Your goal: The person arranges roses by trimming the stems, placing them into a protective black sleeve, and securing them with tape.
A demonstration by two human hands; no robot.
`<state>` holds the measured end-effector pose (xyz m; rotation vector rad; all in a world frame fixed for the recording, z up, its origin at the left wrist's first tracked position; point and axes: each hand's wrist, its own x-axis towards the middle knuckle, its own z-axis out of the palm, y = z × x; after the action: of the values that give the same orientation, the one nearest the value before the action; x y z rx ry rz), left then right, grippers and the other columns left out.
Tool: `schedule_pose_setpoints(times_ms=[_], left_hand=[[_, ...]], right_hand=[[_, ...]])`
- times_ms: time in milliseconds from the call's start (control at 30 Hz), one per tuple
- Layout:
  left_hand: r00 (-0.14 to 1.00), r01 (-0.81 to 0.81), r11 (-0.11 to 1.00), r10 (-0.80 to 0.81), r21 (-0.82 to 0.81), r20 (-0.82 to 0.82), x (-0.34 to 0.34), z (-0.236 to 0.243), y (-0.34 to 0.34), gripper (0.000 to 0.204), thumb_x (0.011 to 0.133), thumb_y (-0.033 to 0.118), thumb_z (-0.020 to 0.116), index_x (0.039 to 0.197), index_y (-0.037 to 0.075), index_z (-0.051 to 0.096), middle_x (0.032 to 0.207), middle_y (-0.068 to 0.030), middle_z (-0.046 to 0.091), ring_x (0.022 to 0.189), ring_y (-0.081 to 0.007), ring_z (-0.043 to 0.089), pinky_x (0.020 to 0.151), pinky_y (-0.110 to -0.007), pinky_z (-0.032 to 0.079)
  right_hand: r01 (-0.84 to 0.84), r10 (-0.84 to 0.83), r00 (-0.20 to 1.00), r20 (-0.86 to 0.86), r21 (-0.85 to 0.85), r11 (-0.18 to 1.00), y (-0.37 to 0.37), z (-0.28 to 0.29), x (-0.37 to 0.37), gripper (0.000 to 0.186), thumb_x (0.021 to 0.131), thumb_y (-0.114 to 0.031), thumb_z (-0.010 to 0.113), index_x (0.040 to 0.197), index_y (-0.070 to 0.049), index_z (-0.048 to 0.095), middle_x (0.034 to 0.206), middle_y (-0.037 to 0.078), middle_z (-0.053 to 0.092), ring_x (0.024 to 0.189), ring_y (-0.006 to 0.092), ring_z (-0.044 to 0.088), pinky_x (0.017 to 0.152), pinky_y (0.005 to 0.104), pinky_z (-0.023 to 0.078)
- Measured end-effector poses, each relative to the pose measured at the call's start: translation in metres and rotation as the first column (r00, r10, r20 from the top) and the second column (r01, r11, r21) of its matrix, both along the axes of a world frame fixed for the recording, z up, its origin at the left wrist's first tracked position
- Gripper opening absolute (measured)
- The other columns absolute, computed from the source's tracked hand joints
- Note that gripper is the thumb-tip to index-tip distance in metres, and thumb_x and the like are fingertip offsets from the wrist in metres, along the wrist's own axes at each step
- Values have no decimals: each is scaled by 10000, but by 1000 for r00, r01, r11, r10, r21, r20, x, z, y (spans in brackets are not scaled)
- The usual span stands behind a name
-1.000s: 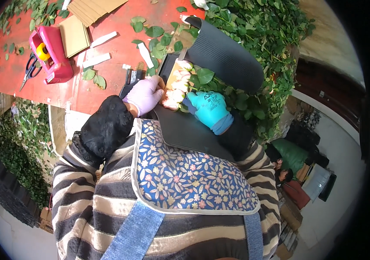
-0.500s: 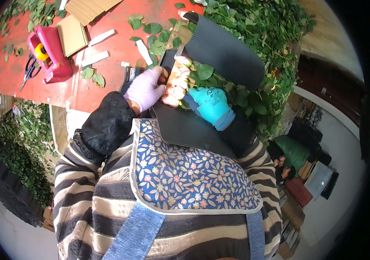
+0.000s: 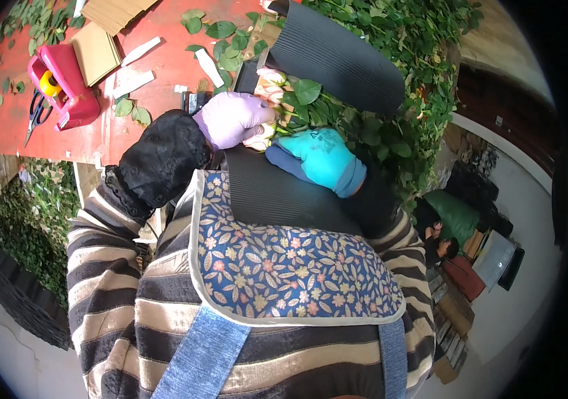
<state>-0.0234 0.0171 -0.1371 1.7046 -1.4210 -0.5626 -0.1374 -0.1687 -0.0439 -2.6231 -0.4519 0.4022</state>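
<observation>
Pale pink roses (image 3: 271,85) lie in a row on a black ribbed mat (image 3: 284,196), their leafy stems (image 3: 334,113) pointing right. My left hand (image 3: 234,120), in a lavender glove, curls its fingers over the lower rose heads and partly covers them. Just right of it, my right hand (image 3: 317,159) wears a turquoise glove with a dark blue edge. Its fingers press together at the stems just below the nearest blooms; the fingertips are partly hidden. The mat's far flap (image 3: 337,60) stands curled up behind the stems.
On the red table (image 3: 164,80) at left are a pink tape dispenser (image 3: 74,100), scissors (image 3: 38,116), cardboard sheets (image 3: 96,53), white strips (image 3: 134,84) and loose leaves (image 3: 221,30). Heaped rose foliage (image 3: 423,60) fills the right side. Another person (image 3: 433,233) is at far right.
My left hand has moved right and onto the rose heads, its fingers now curled over them. My right hand has shifted slightly left and down. The whole view has shifted a little.
</observation>
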Motion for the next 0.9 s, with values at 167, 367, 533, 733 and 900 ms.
schedule_pose_setpoints(times_ms=[167,367,533,733,900], left_hand=[[1000,17,999,-17,48,9,-9,0,2,238,853,139,629,1083,105,580,920,-124,606,908,-334,624,764,-445,502],[1000,0,1000,-1,23,3,-13,1,7,256,846,128,626,1098,85,608,980,-119,631,901,-328,628,758,-440,512],[993,-77,996,81,45,-87,-19,4,12,227,850,152,638,1060,97,574,956,-109,607,938,-325,617,794,-426,503],[876,-365,911,406,193,-260,-21,5,36,209,864,116,691,1005,46,553,826,-137,616,785,-303,638,698,-377,504],[898,-296,872,393,390,-199,-36,1,41,166,847,149,654,986,94,581,813,-171,662,810,-361,659,702,-432,514]], right_hand=[[-24,25,978,-209,9,1000,8,-3,-15,369,944,-392,556,723,-120,669,688,102,651,599,309,620,568,419,484],[70,-71,997,-24,-44,997,24,5,-25,266,927,-368,585,805,-138,641,721,78,632,596,280,618,558,410,475],[181,-172,983,62,-193,964,25,-2,-32,221,914,-359,589,885,-144,632,733,65,618,582,256,620,532,396,472],[18,-33,999,-38,-342,940,24,-6,-28,191,901,-300,577,897,-110,601,691,85,633,569,267,625,516,408,481],[-60,3,986,-169,-336,940,21,-20,-22,210,880,-301,602,796,-110,616,685,98,639,607,272,637,552,414,491]])
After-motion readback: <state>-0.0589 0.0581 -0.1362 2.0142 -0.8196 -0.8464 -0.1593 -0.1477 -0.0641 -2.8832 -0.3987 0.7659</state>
